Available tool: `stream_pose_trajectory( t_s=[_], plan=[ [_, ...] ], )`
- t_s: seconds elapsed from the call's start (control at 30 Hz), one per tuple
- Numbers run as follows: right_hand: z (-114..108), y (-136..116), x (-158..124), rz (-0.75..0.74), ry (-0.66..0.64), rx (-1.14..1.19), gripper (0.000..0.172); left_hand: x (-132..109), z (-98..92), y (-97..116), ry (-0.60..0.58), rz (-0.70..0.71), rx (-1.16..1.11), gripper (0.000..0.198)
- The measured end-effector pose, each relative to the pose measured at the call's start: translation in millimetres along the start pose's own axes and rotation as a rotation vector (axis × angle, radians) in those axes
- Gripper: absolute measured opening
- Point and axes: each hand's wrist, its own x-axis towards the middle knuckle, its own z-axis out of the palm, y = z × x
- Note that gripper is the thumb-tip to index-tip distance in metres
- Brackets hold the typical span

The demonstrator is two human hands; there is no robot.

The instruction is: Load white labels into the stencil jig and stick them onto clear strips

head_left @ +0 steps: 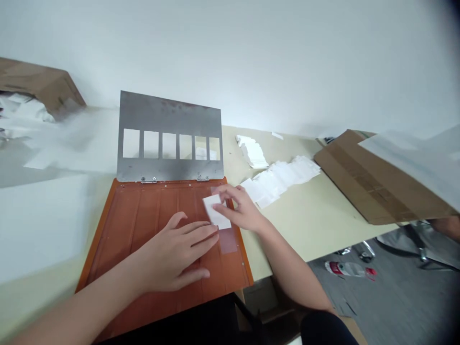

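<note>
An orange-brown board [143,211] lies in front of me, with a grey metal plate [168,170] hinged upright at its far edge. Several rectangular windows are cut through the plate. At the board's right side, a small white card [224,222] rests over a pinkish translucent strip [229,242]. My right hand [239,208] has its thumb and fingers closed on the card's upper part. My left hand [189,249] is spread over the board, palm down, its fingertips at the card's lower left edge.
White cards lie fanned out [283,177] and in a smaller stack [252,152] on the table right of the board. A cardboard box [345,167] stands farther right, another box [53,88] at far left. White sheets [43,215] cover the left side. A plastic bottle [350,269] lies on the floor.
</note>
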Motion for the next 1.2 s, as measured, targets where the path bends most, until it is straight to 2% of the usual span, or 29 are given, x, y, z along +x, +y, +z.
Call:
stream_pose_trajectory(
  t_s=[0.07,0.13,0.27,0.4,0.5,0.73,0.93,1.0,1.07,1.2],
  plan=[
    [-11,11,0,0.042,0.111,-0.084,0.028,1,-2.8,-2,0.028,0.019,-0.022,0.045],
    [-24,26,0,0.156,0.240,-0.301,0.032,2,-5.7,-4,0.025,0.018,-0.039,0.044],
    [-48,58,-4,0.247,0.309,-0.387,0.034,4,-10.5,-7,-0.014,-0.015,-0.052,0.043],
    [-55,75,-6,0.272,0.369,-0.402,0.036,4,-13.0,-5,-0.032,-0.038,-0.065,0.044],
    [-48,72,-2,0.199,0.337,-0.363,0.031,3,-13.7,-4,-0.049,-0.058,-0.069,0.043],
    [-25,47,11,-0.076,0.119,-0.236,0.023,10,-16.7,-3,-0.074,-0.040,-0.026,0.036],
    [-30,36,13,-0.195,-0.002,-0.162,0.023,37,-28.5,24,-0.206,-0.032,0.077,0.026],
    [-29,36,11,-0.215,-0.024,-0.157,0.019,47,-25.4,33,-0.251,-0.007,0.104,0.026],
    [-27,38,9,-0.233,-0.005,-0.155,0.015,54,-16.5,37,-0.245,0.048,0.121,0.026],
    [-20,46,2,-0.296,0.028,-0.161,0.013,53,5.3,34,-0.112,0.184,0.172,0.024]
  ],
)
